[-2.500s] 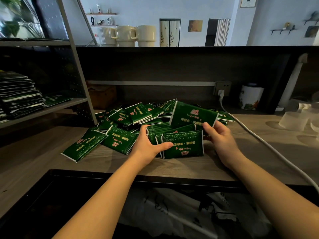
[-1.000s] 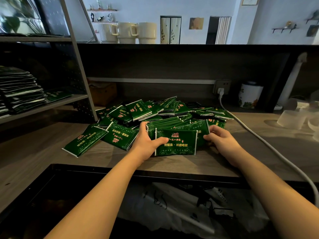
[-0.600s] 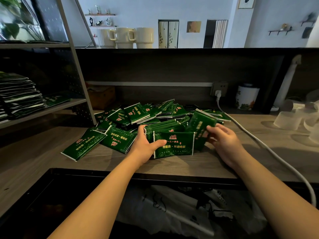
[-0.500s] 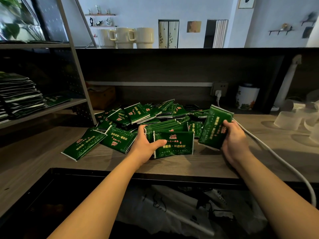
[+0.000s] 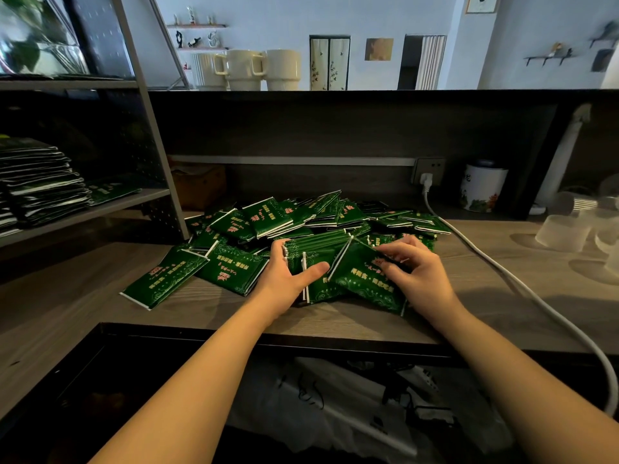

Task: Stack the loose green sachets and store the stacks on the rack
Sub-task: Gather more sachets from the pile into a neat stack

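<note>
A heap of loose green sachets (image 5: 288,219) covers the middle of the wooden counter (image 5: 83,306). My left hand (image 5: 288,276) grips an upright stack of sachets (image 5: 315,249) standing on edge near the counter's front. My right hand (image 5: 412,272) holds a single sachet (image 5: 365,279) tilted against the front of that stack, fingers curled over its top edge. On the left, the metal rack (image 5: 100,209) carries piled stacks of sachets (image 5: 37,182) on its shelf.
A white cable (image 5: 502,272) runs from a wall socket (image 5: 428,169) across the counter's right side. A white patterned jar (image 5: 482,189) stands at the back right, frosted cups (image 5: 562,229) at the far right. Below the front edge gapes an open dark cavity (image 5: 301,396).
My right hand lifted a sachet from the pile's right side and brought it leftward, laying it against the front of the stack. My left hand kept its hold on the stack.
</note>
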`<state>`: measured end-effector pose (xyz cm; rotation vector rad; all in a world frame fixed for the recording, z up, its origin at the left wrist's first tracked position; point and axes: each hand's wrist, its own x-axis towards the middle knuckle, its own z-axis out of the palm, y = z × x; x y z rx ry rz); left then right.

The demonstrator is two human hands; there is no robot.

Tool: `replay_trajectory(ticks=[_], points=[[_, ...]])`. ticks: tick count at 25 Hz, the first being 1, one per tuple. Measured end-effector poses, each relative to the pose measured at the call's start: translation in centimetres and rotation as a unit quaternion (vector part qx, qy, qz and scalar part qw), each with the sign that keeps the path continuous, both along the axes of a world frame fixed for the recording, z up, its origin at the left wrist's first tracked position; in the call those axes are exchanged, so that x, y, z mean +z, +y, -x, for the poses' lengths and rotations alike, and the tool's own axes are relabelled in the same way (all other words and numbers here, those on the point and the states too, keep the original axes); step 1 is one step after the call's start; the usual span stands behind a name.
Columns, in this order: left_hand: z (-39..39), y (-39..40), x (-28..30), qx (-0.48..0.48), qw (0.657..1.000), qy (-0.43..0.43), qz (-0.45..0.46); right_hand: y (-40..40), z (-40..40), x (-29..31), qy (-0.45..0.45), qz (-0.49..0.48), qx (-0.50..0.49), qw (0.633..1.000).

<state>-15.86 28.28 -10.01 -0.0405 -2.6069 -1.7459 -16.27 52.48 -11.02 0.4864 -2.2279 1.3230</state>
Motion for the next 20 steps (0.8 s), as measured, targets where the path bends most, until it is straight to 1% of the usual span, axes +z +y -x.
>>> replay_trajectory(ticks=[2,4,6,7,8,9,11,12,13,14,15,20], points=[[-0.1,0.2,0.1,-0.011,1.000,0.000,0.008,-0.1,0.1,-0.3,0.050,-0.052,-0.015,0.997],[-0.2,0.3,0.1,-0.029,0.999,0.000,0.019,-0.5,0.1,-0.4,0.102,-0.101,-0.009,0.990],[-0.1,0.2,-0.2,-0.033,0.999,0.004,0.010,-1.0,-0.1,-0.4,0.135,-0.135,0.002,0.982],[0.1,0.2,-0.4,-0.030,1.000,0.002,0.005,-1.2,-0.3,-0.2,0.137,-0.142,0.004,0.980],[0.1,0.1,-0.4,-0.032,0.999,0.004,0.005,-1.4,-0.3,-0.2,0.121,-0.140,0.001,0.983],[-0.1,0.1,-0.2,-0.036,0.999,0.005,0.010,-1.3,-0.2,-0.1,0.080,-0.133,-0.004,0.988],[-0.2,0.2,-0.1,-0.033,0.999,0.001,0.009,-1.3,-0.1,0.0,-0.070,-0.123,-0.007,0.990],[0.0,0.1,-0.3,-0.034,0.999,0.002,0.001,-1.3,0.1,0.0,-0.141,-0.129,0.002,0.981],[0.1,0.0,-0.4,-0.039,0.999,0.010,-0.011,-1.3,0.3,-0.1,-0.186,-0.144,0.020,0.972],[0.2,-0.1,-0.5,-0.044,0.999,0.016,-0.024,-1.3,0.5,-0.2,-0.201,-0.161,0.037,0.966],[0.3,-0.1,-0.5,-0.053,0.998,0.020,-0.027,-1.5,0.5,-0.3,-0.198,-0.170,0.050,0.964],[0.0,0.3,-0.6,-0.101,0.995,0.008,-0.009,-2.1,-0.2,0.1,-0.141,-0.158,0.114,0.971]])
